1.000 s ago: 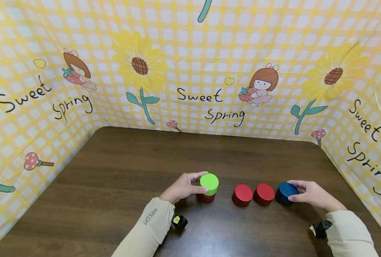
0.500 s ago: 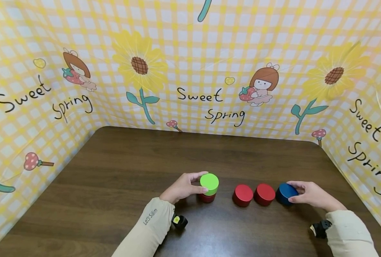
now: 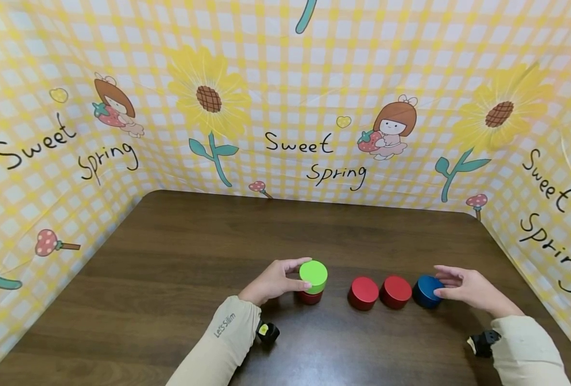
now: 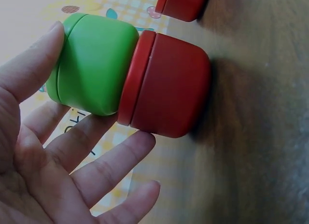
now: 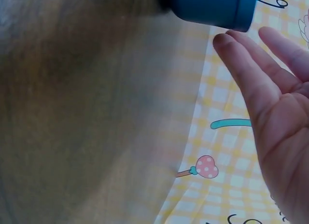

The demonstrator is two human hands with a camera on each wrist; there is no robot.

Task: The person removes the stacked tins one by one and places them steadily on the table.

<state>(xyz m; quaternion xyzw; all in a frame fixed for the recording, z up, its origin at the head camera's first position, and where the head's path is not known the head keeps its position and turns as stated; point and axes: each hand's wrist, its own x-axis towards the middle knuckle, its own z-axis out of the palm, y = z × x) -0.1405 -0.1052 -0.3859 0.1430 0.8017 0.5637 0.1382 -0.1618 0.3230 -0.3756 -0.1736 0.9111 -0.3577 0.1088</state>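
Note:
In the head view my left hand [image 3: 272, 282] holds a small round green canister [image 3: 314, 275] between thumb and fingers. Beneath it stands a dark red canister [image 3: 310, 298], so the two form a stack. The left wrist view shows the green canister's lid seam [image 4: 63, 60] near my thumb, and my ring fingertip right at the side of the lower red canister [image 4: 169, 86]. Over on the right, a blue canister [image 3: 427, 292] stands on the table. Beside it is my right hand [image 3: 471, 291], its fingers extended and apart from the blue side [image 5: 212, 7] in the right wrist view.
Two red canisters [image 3: 363, 293] [image 3: 396, 292] stand side by side between the stack and the blue canister. The dark wooden table [image 3: 194, 241] ends at a yellow checked cloth [image 3: 285, 80] that rises behind and along both sides.
My right hand has let go of the blue canister and drawn slightly right, its fingers straightening. The left hand and the stack have stayed in place.

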